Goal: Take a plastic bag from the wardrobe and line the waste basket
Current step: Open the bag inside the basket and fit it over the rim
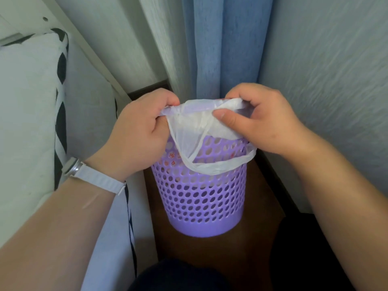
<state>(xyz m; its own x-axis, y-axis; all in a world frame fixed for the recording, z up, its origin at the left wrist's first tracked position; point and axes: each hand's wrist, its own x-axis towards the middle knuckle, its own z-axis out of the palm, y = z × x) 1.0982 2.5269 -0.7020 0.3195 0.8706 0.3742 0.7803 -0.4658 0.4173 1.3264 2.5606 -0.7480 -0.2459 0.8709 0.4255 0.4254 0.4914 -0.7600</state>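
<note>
The thin white translucent plastic bag [189, 131] hung over the mouth of the upright purple perforated plastic waste basket [199, 198], with one loop draped over its near rim. The left hand [138, 131] and right hand [266, 122] each pinched the bag's top edge with curled fingers. That edge ran left to right and the bag's body pointed down. Pulled too hard, the film might have torn, or an edge might have slipped inside.

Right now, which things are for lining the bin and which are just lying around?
For the job: thin white plastic bag, purple holey plastic waste basket, left hand and right hand gripping the bag.
Just around: blue fabric curtain, white cushion with black pattern, white-strapped wristwatch.
</note>
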